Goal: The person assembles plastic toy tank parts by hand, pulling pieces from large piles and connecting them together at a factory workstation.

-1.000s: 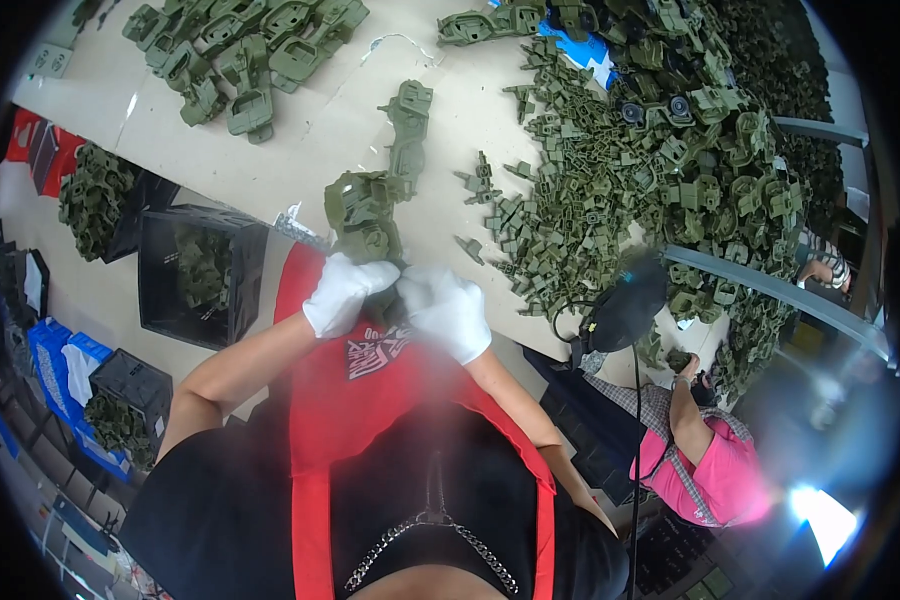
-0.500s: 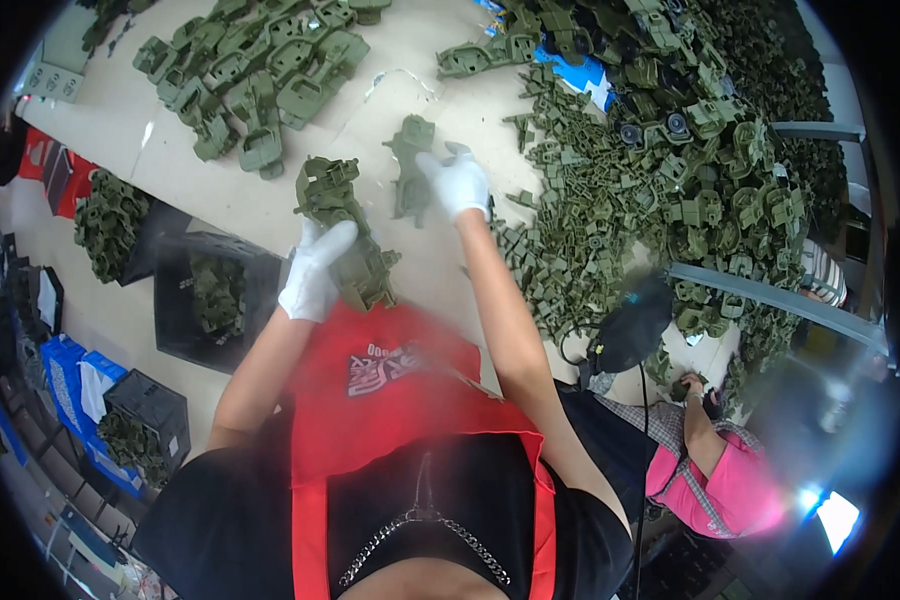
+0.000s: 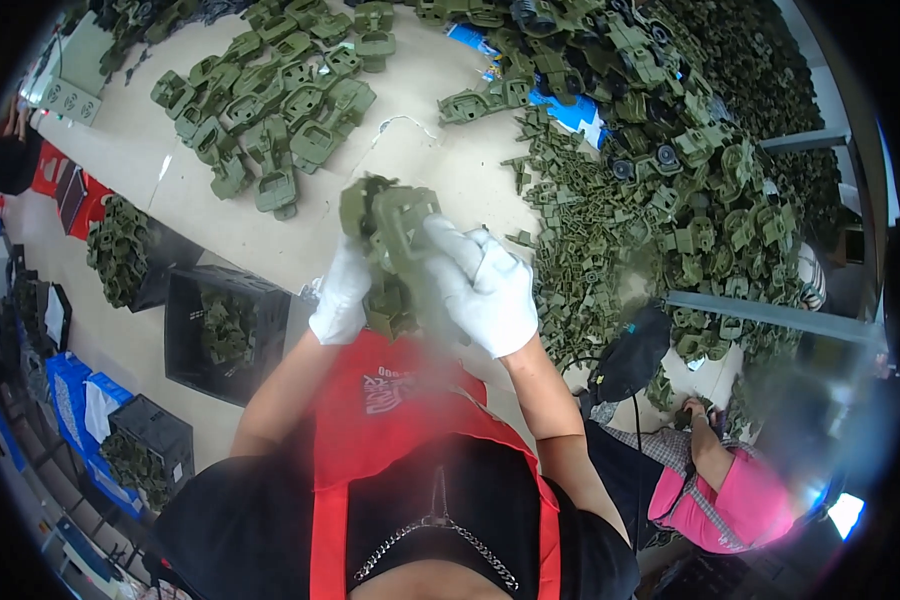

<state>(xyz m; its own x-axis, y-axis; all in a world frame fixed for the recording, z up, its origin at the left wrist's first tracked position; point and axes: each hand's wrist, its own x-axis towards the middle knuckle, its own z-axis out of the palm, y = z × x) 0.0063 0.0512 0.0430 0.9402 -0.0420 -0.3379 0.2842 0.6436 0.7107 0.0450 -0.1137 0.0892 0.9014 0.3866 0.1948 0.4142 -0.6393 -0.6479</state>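
My left hand (image 3: 340,297), in a white glove, is closed round a dark green plastic toy vehicle chassis (image 3: 388,305) above the apron. Against the upper part of that chassis, a lighter green toy vehicle body (image 3: 408,222) is gripped by my right hand (image 3: 490,292), also gloved, with its fingers curled at the body's right side. The two parts overlap and seem to touch; whether they are joined cannot be told. Some blur lies over the lower edge of the parts and the right fingers.
Several green vehicle bodies (image 3: 290,110) lie in a group on the pale table (image 3: 195,165). Small green parts (image 3: 580,220) and larger pieces pile up on the right. A black crate (image 3: 185,340) with green parts stands at left. A person in pink (image 3: 720,500) works at lower right.
My right hand has drawn the vehicle body left and toward me, onto the chassis. Before, the two parts were apart. My left hand still holds the chassis, and the view has shifted slightly.
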